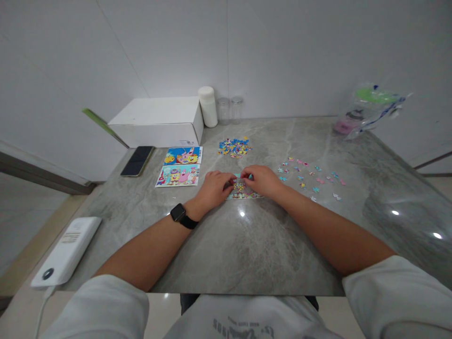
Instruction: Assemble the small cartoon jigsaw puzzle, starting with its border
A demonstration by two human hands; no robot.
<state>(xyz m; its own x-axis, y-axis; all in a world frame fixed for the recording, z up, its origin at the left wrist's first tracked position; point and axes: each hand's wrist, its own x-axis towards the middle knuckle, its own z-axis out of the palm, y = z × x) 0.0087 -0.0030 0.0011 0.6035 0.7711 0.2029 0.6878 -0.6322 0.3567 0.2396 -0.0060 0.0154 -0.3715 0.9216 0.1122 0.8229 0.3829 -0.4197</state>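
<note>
A small, partly assembled puzzle (243, 192) lies on the grey table between my hands. My left hand (216, 189) rests at its left edge, fingers curled with the tips at the puzzle. From the right, my right hand (260, 180) reaches over its upper edge, thumb and fingers bent together; any piece in either hand is too small to make out. Loose pieces (316, 189) are scattered to the right. A pile of blue and yellow pieces (235, 147) sits beyond the puzzle. Two cartoon picture cards, an upper one (183, 155) and a lower one (178, 175), lie to the left.
A black phone (137, 161) lies left of the cards, before a white box (157, 120). Beside the box stand a white bottle (208, 107) and two clear glasses (230, 111). A plastic bag (367, 110) is at the back right, a white corded device (67, 252) at the front left.
</note>
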